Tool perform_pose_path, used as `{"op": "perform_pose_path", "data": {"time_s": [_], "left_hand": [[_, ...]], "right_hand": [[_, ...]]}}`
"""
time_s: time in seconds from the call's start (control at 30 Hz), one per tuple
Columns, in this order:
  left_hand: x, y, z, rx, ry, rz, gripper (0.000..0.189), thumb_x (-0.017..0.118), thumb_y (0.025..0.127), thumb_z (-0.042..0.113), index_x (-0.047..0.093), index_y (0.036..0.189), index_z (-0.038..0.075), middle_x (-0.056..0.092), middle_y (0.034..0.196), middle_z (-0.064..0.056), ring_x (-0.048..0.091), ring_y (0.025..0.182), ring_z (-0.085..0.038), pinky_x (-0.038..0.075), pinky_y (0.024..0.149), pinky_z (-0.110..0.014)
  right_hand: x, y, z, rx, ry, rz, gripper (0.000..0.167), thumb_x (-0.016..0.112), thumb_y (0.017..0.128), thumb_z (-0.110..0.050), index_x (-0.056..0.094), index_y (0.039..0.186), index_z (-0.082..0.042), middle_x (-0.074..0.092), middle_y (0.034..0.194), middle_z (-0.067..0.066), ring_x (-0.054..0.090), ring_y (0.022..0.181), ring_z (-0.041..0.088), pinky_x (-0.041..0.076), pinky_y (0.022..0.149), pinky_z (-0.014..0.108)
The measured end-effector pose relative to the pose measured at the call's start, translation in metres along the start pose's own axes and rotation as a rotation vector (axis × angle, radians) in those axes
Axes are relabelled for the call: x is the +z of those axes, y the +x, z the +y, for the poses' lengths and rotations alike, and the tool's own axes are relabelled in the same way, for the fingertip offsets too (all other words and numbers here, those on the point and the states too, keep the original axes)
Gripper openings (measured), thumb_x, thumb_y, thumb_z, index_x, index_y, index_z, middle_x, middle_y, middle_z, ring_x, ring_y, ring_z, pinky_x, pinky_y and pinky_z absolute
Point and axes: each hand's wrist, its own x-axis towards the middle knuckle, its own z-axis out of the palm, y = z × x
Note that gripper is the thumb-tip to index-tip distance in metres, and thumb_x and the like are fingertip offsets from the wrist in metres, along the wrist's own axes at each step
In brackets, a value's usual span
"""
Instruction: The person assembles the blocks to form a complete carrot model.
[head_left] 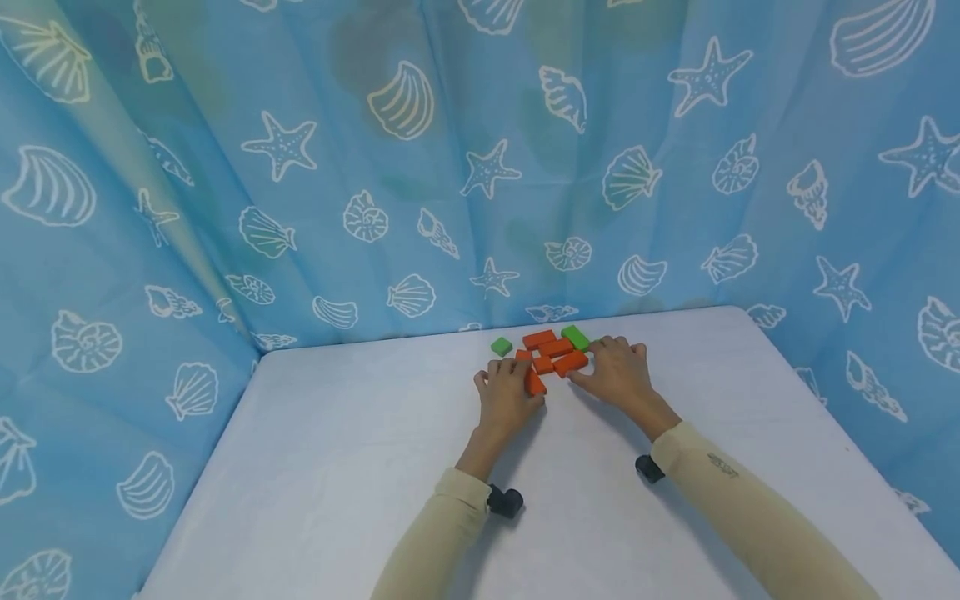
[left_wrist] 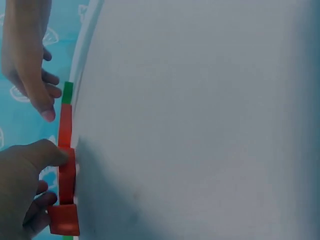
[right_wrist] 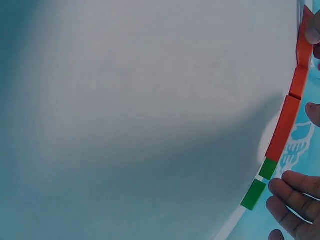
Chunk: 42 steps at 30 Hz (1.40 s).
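Observation:
My left hand (head_left: 504,400) is over the left side of a cluster of flat orange and green blocks. In the head view its thumb and fingers grip an orange block (head_left: 535,383). The left wrist view shows the thumb against the side of an orange block (left_wrist: 67,182), with the other fingers beside a second orange block (left_wrist: 64,220). On the right of the cluster is my right hand (head_left: 619,377), its fingers spread loosely near an orange block (head_left: 572,363) and a green block (head_left: 576,337). In the right wrist view the fingers lie apart, close to green blocks (right_wrist: 253,194).
More orange blocks (head_left: 539,339) lie together toward the back of the white-covered table (head_left: 345,467). A small green block (head_left: 502,346) sits apart at their left. Behind hangs a blue shell-patterned curtain (head_left: 315,208). Dark wrist cameras (head_left: 506,502) are on both wrists.

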Motion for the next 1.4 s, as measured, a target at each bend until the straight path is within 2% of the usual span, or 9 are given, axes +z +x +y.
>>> {"op": "perform_pose_path", "data": {"time_s": [0.2, 0.43, 0.6, 0.8, 1.07, 1.2, 1.4], "left_hand": [[0.001, 0.001, -0.003, -0.037, 0.032, -0.051, 0.067, 0.078, 0.084, 0.043, 0.058, 0.139, 0.011, 0.051, 0.137, -0.007, 0.039, 0.125, -0.026, 0.031, 0.1, -0.052], [-0.006, -0.004, -0.002, -0.025, -0.027, -0.119, 0.065, 0.083, 0.077, 0.044, 0.061, 0.129, 0.011, 0.055, 0.128, -0.009, 0.039, 0.121, -0.027, 0.029, 0.098, -0.054], [-0.018, -0.014, -0.003, 0.031, -0.058, -0.155, 0.063, 0.082, 0.077, 0.046, 0.061, 0.127, 0.014, 0.056, 0.124, -0.007, 0.04, 0.119, -0.026, 0.029, 0.097, -0.054], [-0.038, -0.032, -0.016, 0.111, -0.115, -0.164, 0.059, 0.084, 0.076, 0.043, 0.062, 0.124, 0.017, 0.055, 0.131, -0.005, 0.042, 0.122, -0.026, 0.029, 0.098, -0.055], [-0.064, -0.061, -0.031, 0.141, -0.167, -0.161, 0.058, 0.084, 0.074, 0.039, 0.063, 0.124, 0.018, 0.057, 0.127, -0.003, 0.043, 0.121, -0.025, 0.029, 0.099, -0.055], [-0.065, -0.071, -0.035, 0.147, -0.171, -0.179, 0.058, 0.085, 0.073, 0.039, 0.064, 0.124, 0.019, 0.058, 0.126, -0.003, 0.044, 0.121, -0.025, 0.029, 0.097, -0.055], [-0.057, -0.083, -0.041, 0.133, -0.176, -0.225, 0.059, 0.085, 0.073, 0.039, 0.065, 0.125, 0.02, 0.058, 0.126, -0.001, 0.043, 0.121, -0.024, 0.03, 0.097, -0.053]], "right_hand": [[0.003, 0.001, -0.007, -0.002, -0.012, -0.003, 0.071, 0.075, 0.082, -0.053, 0.064, 0.124, 0.004, 0.062, 0.116, 0.022, 0.053, 0.106, 0.037, 0.037, 0.088, 0.056], [0.011, -0.003, -0.011, 0.002, -0.004, -0.021, 0.07, 0.074, 0.082, -0.055, 0.065, 0.119, 0.005, 0.062, 0.111, 0.021, 0.053, 0.105, 0.037, 0.036, 0.086, 0.054], [0.013, -0.005, -0.012, -0.024, -0.004, 0.001, 0.069, 0.074, 0.082, -0.054, 0.064, 0.118, 0.005, 0.061, 0.108, 0.02, 0.053, 0.104, 0.036, 0.035, 0.086, 0.055], [0.007, -0.003, -0.014, -0.037, 0.003, 0.012, 0.065, 0.075, 0.083, -0.052, 0.065, 0.114, 0.004, 0.059, 0.105, 0.019, 0.052, 0.103, 0.036, 0.035, 0.086, 0.056], [-0.005, 0.006, -0.011, -0.026, 0.011, -0.004, 0.069, 0.073, 0.084, -0.051, 0.063, 0.123, 0.005, 0.06, 0.11, 0.021, 0.051, 0.107, 0.038, 0.036, 0.088, 0.057], [-0.006, 0.008, -0.008, -0.016, 0.012, -0.009, 0.069, 0.073, 0.085, -0.051, 0.062, 0.124, 0.005, 0.059, 0.114, 0.023, 0.05, 0.109, 0.039, 0.035, 0.09, 0.058], [0.003, 0.005, -0.009, -0.011, 0.027, -0.045, 0.07, 0.073, 0.084, -0.051, 0.061, 0.124, 0.005, 0.059, 0.111, 0.022, 0.05, 0.108, 0.039, 0.034, 0.09, 0.058]]}}
